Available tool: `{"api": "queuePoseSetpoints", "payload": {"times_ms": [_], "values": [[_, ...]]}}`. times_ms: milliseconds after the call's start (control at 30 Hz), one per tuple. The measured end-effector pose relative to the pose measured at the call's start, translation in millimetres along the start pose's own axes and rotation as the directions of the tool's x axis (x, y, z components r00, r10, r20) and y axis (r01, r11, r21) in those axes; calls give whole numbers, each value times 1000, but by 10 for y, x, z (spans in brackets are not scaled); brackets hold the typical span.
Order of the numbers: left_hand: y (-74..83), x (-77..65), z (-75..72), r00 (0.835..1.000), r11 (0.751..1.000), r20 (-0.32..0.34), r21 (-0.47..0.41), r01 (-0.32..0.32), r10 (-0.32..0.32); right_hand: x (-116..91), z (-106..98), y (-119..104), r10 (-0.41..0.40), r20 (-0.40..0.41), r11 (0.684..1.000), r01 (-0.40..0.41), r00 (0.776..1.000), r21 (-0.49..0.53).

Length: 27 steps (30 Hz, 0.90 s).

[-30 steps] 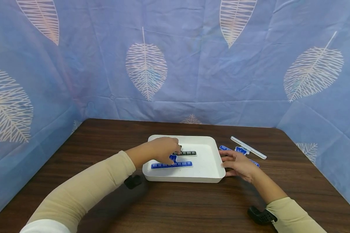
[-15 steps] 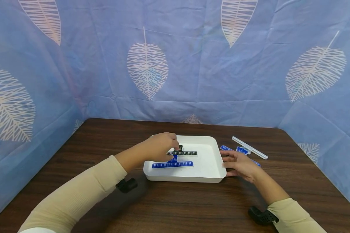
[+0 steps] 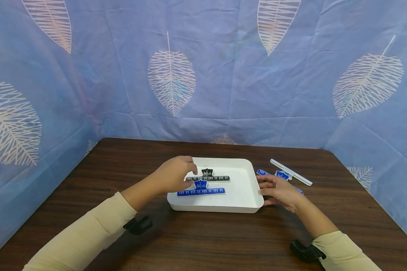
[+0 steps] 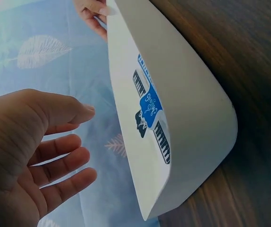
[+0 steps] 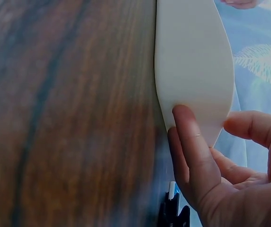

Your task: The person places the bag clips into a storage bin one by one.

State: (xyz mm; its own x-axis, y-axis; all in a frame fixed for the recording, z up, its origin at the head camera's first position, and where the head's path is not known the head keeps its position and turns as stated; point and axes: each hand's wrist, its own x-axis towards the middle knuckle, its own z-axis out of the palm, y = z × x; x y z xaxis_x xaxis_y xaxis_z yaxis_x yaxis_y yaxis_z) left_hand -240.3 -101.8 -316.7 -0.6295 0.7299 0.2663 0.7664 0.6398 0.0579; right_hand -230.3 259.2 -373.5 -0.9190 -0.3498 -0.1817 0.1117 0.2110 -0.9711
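In the head view a white tray (image 3: 239, 195) holds two piano-key-patterned page clips, a black one (image 3: 211, 178) and, nearer to me, a blue one (image 3: 201, 192). My left hand (image 3: 174, 175) hovers over the tray's left end, fingertips beside the clips' left ends. Its thumb and fingers are spread apart with nothing between them in the left wrist view. My right hand (image 3: 279, 194) touches the tray's right end. In the right wrist view its long fingers (image 5: 194, 146) lie against the outer wall and the thumb tip meets the rim.
Beyond my right hand, another blue page clip (image 3: 282, 175) and a white strip-shaped piece (image 3: 291, 172) lie on the dark wooden table (image 3: 203, 241). A blue cloth with white leaf prints (image 3: 203, 86) hangs behind the table and along its sides.
My left hand has let go of the clips and drawn back to the left, uncovering both. The clips stay in the tray. My right hand keeps its place at the tray's end.
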Motion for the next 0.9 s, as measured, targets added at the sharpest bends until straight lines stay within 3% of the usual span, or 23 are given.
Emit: {"api": "queuePoseSetpoints", "payload": {"times_ms": [300,533,900], "values": [[-34,-150,-20,989,997,-125,10,79,-78,-19,38,-27,12,-49,998,-15,999,-60],[-92,-266,-17,968,988,-201,7,154,-149,-60,71,-59,-3,-83,991,-7,997,-132],[-171,-460,-42,935,978,-291,-40,202,-205,-163,-9,-111,-80,-130,970,47,988,-238]]}}
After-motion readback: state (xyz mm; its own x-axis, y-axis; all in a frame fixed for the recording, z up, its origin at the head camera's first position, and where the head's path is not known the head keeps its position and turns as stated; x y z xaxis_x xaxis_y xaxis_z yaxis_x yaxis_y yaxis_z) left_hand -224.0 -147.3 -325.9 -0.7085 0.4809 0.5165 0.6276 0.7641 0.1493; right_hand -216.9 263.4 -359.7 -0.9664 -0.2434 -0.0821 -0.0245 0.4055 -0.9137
